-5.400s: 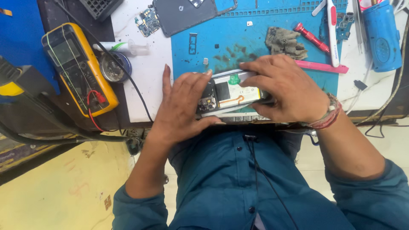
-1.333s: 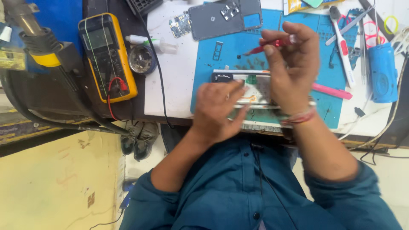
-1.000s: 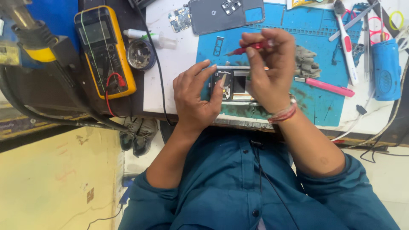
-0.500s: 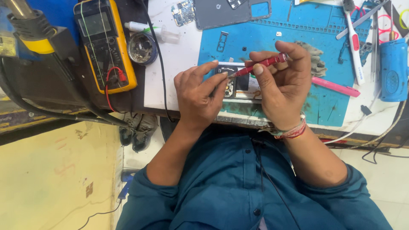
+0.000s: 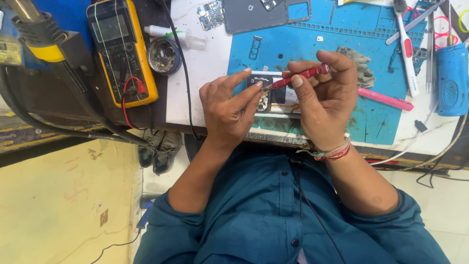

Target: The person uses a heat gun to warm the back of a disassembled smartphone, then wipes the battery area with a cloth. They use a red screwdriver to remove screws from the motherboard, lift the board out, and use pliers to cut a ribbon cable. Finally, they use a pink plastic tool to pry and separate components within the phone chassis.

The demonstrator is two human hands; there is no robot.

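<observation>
Cluttered repair bench [image 5: 205, 73], white-topped, with a blue work mat [image 5: 303, 54] across its middle and right part; pale yellow floor below the near edge. Opened phone [image 5: 276, 95] flat on the mat close to the bench's near edge, back cover off, circuit parts and a white label exposed. Left hand [image 5: 229, 110] resting at the phone's left end, index finger stretched over the upper left corner of the phone, thumb alongside; fingers loosely spread, touching the phone rather than closed round it. Right hand [image 5: 325, 105] over the phone's right end, fingers pinched narrow on a red screwdriver [image 5: 298, 78], held nearly level, metal tip pointing left and down onto the phone's upper left part, just beside the left index fingertip. Red and white thread band at the right wrist; teal shirt sleeves on both arms.

Further back on the mat, toward the far edge: grey phone back cover [image 5: 259, 14] and a small circuit board [image 5: 211, 14] just left of it. Right of the right hand, a pink tool [image 5: 386, 100] lying slantwise on the mat, and a grey crumpled rag [image 5: 359, 66] partly behind the fingers. White brush [image 5: 406, 44] and a blue cylinder [image 5: 452, 78] near the bench's right edge. On the dark left part of the bench: yellow multimeter [image 5: 122, 49] with red and black leads, a round tin [image 5: 163, 56] beside it, a white tube [image 5: 176, 35] just behind the tin.
</observation>
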